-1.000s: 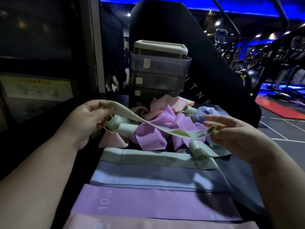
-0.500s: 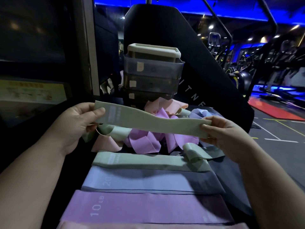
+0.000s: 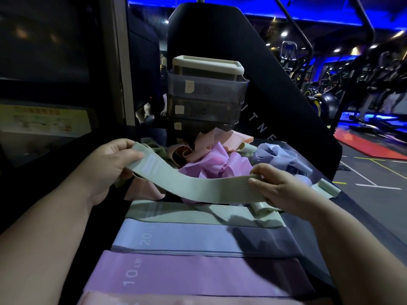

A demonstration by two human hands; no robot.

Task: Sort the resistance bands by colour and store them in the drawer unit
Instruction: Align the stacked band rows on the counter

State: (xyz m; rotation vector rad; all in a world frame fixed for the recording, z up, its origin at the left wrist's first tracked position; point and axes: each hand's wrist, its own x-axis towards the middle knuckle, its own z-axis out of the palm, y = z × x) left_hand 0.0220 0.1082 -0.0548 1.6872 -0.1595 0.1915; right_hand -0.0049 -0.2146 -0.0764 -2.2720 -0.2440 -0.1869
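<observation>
Green resistance band (image 3: 198, 190): twisted a second ago, now flat; fingers of my left hand (image 3: 108, 170) and right hand (image 3: 282, 190) pinch its ends. Likely next: flat green stack (image 3: 176, 213), mid-frame.

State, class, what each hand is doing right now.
Left hand: grips one end of the green band.
Right hand: pinches the green band's other end.

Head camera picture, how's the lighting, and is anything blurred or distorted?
Head view: dim, blue strip lights behind; the right hand and held green band cast a dark shadow across the flat blue band; wide-angle bending curves the edges; the drawer unit looks murky.
</observation>
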